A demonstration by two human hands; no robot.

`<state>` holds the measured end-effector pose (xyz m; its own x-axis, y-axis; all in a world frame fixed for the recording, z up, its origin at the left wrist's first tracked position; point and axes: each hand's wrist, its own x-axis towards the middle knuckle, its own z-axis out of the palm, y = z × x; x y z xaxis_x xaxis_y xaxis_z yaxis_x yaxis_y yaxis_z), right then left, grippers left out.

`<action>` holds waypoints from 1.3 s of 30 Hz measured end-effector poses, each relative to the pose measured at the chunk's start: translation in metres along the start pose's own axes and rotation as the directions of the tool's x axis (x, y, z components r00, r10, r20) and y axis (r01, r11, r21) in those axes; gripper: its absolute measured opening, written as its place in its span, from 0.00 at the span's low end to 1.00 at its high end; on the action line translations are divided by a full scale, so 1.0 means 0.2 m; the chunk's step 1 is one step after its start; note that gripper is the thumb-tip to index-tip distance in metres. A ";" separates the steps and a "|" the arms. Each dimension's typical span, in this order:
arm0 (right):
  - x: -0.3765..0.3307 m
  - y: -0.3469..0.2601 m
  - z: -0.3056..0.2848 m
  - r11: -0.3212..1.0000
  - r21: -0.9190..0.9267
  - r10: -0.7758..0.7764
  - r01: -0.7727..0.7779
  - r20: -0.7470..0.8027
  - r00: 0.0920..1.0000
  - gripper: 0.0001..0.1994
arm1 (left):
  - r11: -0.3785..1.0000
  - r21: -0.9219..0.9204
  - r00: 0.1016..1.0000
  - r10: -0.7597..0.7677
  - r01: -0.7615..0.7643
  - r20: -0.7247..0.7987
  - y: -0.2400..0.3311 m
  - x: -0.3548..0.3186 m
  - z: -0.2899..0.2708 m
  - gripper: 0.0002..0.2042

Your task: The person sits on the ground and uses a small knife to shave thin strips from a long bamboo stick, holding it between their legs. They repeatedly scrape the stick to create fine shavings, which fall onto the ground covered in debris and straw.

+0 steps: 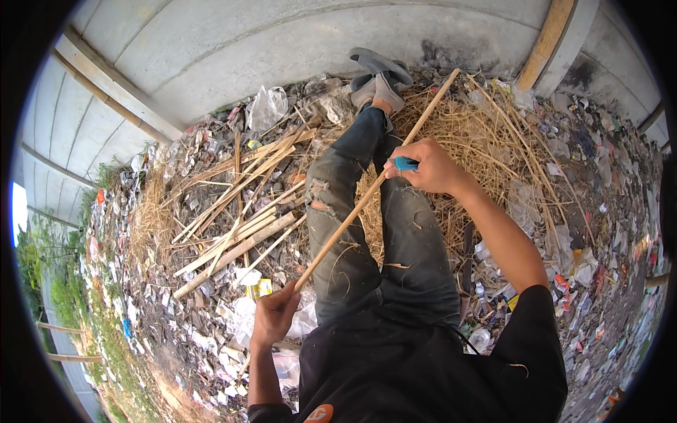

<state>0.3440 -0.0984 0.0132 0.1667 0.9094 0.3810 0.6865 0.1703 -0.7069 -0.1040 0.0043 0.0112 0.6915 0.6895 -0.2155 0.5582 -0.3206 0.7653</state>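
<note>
A long thin bamboo stick (345,224) runs diagonally across my lap, from lower left up to the far right. My left hand (273,315) grips its near end beside my left thigh. My right hand (427,166) is closed around a blue-handled tool (405,163), pressed against the stick near its middle, above my right knee. The tool's blade is hidden. My legs in dark torn jeans (352,211) stretch forward, with grey shoes (377,77) at the far end.
A pile of split bamboo slats (236,211) lies to my left. Dry straw and shavings (486,141) heap up on the right. Plastic litter covers the ground all round. A concrete wall (282,42) rises ahead, with a wooden post (546,42) against it.
</note>
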 end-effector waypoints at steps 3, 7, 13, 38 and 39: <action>0.02 -0.07 -0.03 0.972 0.186 0.147 -0.142 -0.016 0.989 0.04 | 1.000 0.008 1.000 0.025 -0.025 0.014 -0.03 0.01 -0.03 0.17; 0.01 0.05 -0.05 0.758 0.619 0.305 -0.203 -0.063 0.950 0.08 | 0.999 -0.051 1.000 0.005 -0.004 0.005 -0.11 0.00 -0.05 0.18; 0.03 -0.02 -0.22 0.842 0.524 0.429 -0.129 -0.505 0.749 0.14 | 0.982 -0.146 0.990 -0.111 0.123 0.090 -0.17 -0.02 -0.01 0.15; -0.06 -0.01 0.42 0.904 -0.266 0.280 -0.334 -0.219 0.935 0.24 | 0.998 0.054 0.999 0.031 -0.031 -0.010 0.10 0.08 0.13 0.11; -0.06 0.04 0.36 0.873 -0.273 0.345 -0.405 -0.240 0.907 0.24 | 0.997 0.066 1.000 0.027 -0.028 0.006 0.08 0.06 0.12 0.11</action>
<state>0.2968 -0.0803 -0.0387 0.5582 0.7929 0.2445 0.7250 -0.3228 -0.6085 -0.0756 -0.0087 0.0068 0.7091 0.6768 -0.1979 0.5678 -0.3816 0.7294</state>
